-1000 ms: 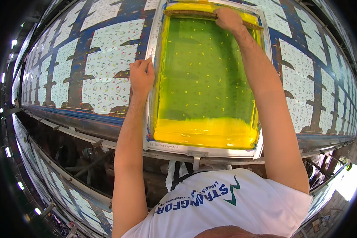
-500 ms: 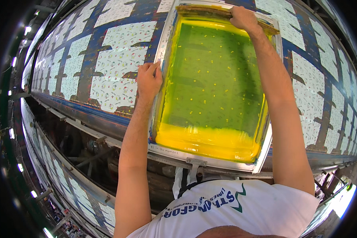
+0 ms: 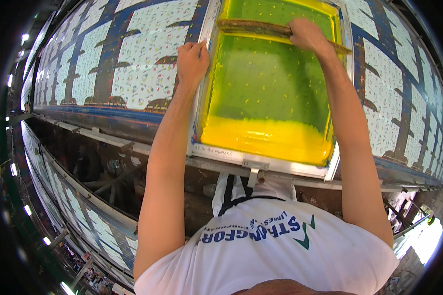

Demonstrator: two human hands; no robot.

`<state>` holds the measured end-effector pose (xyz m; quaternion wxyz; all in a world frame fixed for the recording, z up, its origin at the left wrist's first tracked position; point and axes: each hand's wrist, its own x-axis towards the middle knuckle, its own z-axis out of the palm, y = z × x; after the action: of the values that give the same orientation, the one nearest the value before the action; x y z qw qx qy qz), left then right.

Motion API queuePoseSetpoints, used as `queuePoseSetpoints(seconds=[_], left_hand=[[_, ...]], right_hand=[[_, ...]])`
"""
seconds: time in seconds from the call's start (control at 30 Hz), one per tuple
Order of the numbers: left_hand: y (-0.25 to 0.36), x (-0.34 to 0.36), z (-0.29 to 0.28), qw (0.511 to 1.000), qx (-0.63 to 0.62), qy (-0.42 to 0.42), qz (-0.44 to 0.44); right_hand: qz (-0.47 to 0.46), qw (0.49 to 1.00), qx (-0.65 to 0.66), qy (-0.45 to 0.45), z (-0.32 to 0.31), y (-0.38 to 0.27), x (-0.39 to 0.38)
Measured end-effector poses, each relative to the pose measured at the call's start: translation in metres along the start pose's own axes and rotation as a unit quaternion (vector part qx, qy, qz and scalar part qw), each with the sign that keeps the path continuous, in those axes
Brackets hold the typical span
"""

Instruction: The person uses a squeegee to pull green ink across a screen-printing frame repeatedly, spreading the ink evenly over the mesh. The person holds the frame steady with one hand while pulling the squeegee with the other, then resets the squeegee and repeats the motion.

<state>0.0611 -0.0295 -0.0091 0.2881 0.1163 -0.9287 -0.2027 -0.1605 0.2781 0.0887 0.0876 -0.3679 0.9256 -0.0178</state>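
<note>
A long table (image 3: 103, 69), brown and blue where bare, runs across the view, bending toward the fisheye rim and carrying rows of white patterned pieces (image 3: 150, 64) with small coloured motifs. The person, in a white shirt (image 3: 270, 255) with blue and green print, leans over its near edge, both bare arms reaching forward. Between the arms a pale metal screen frame (image 3: 300, 168) lies on the table, its far end cut off by the picture's upper edge. Within it stretches a green mesh (image 3: 270, 83) scattered with small yellow dots and darker toward the right. A thick, glossy band of yellow ink (image 3: 266, 140) covers the mesh's near end. A worn brown squeegee (image 3: 253, 27) lies across the far part of the mesh, its right end slightly nearer the person, with yellow along its near edge. The two hands are well apart: the right hand (image 3: 307, 35), a little blurred, is closed around the squeegee right of its middle; the left hand (image 3: 192, 61) is at the frame's left rail with fingers bent, though whether it grips or merely rests there cannot be told. A small metal bracket (image 3: 255, 165) sits at the middle of the frame's near side.
</note>
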Motion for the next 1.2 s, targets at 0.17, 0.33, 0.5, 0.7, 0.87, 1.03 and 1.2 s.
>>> queuePoseSetpoints(seconds=[0.17,0.33,0.5,0.7,0.87,1.03,1.2], left_hand=[[0.002,0.019,0.031,1.0,0.0,-0.001,0.018],[0.004,0.034,0.061,1.0,-0.002,-0.007,0.021],[-0.003,0.054,0.08,0.999,-0.001,0.003,0.035],[-0.014,0.071,0.089,1.0,0.012,-0.018,0.02],[-0.026,0.075,0.095,0.999,-0.02,-0.031,0.016],[-0.064,0.083,0.088,0.999,0.01,-0.035,0.013],[-0.104,0.092,0.073,0.999,-0.027,-0.035,0.008]], right_hand=[[0.036,0.999,0.025,-0.008,0.02,-0.048,-0.111],[0.052,0.997,0.056,-0.003,0.041,-0.096,-0.216],[0.069,0.994,0.065,0.05,0.052,-0.119,-0.244],[0.082,0.992,0.078,0.052,0.044,-0.113,-0.224],[0.099,0.991,0.082,0.024,0.043,-0.128,-0.234],[0.053,0.99,0.102,0.079,0.059,-0.158,-0.228],[-0.008,0.977,0.211,0.024,0.052,-0.172,-0.236]])
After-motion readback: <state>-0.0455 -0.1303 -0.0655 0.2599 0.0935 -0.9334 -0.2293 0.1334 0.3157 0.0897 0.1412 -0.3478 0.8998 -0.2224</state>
